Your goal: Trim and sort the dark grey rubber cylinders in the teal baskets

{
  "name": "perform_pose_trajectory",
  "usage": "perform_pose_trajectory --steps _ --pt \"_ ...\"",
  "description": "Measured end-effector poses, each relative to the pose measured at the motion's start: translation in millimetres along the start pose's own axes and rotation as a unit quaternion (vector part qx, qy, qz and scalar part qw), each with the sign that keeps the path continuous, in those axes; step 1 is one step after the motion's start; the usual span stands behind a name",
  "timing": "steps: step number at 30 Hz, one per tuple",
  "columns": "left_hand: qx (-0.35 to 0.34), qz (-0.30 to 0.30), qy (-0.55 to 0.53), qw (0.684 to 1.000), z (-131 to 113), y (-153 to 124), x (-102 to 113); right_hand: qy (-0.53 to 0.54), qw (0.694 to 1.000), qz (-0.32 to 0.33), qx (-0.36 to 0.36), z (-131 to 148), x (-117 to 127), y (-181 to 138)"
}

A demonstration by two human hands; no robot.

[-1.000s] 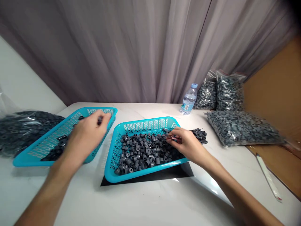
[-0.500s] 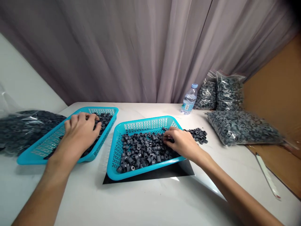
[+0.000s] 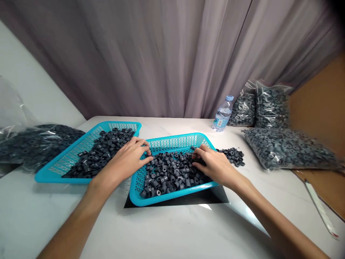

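Observation:
A turquoise plastic basket (image 3: pixel 172 198) stands in the middle, holding many small dark grey plastic rings (image 3: pixel 172 172). My left hand (image 3: pixel 132 154) reaches over its left rim, palm down, with loosely bent fingers spread apart above the rings. Nothing shows in it. At the basket's right side my right hand (image 3: pixel 212 162) dips among the rings; thumb and fingers are bent with a gap between them, and the farther fingertips are hidden. To the left, a second turquoise basket (image 3: pixel 67 181) carries a heap of similar dark pieces (image 3: pixel 105 147).
Loose rings (image 3: pixel 233 156) lie right of the middle basket. Behind stands a water bottle (image 3: pixel 223 114). Filled clear bags (image 3: pixel 291 147) are at right, another bag (image 3: pixel 45 144) at far left. A long white strip (image 3: pixel 320 208) lies near the right edge. A black sheet (image 3: pixel 188 199) shows below the basket.
My left hand has moved right, from over the left basket to the left rim of the middle one. My right hand stays among the rings. The whole view has shifted slightly.

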State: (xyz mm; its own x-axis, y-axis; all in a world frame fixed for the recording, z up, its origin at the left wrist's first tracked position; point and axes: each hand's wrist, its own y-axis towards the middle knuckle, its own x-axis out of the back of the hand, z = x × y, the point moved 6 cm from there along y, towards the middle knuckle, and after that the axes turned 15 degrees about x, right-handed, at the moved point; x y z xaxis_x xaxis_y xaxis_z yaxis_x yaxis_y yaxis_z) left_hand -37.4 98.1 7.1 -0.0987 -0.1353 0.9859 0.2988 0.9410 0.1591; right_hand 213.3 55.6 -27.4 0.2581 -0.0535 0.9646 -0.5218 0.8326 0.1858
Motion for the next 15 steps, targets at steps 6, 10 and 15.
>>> perform_pose_trajectory --steps 6,10,15 --pt "-0.003 -0.018 0.01 1.0 -8 1 -1 -0.026 1.0 0.013 0.01 2 -4 1" --pt "-0.002 -0.03 -0.001 1.0 -9 -1 5 -0.037 0.999 0.012 0.001 1 -5 0" --pt "0.059 -0.014 -0.068 0.996 -5 0 16 -0.023 0.999 0.006 -0.027 -2 -3 -1"
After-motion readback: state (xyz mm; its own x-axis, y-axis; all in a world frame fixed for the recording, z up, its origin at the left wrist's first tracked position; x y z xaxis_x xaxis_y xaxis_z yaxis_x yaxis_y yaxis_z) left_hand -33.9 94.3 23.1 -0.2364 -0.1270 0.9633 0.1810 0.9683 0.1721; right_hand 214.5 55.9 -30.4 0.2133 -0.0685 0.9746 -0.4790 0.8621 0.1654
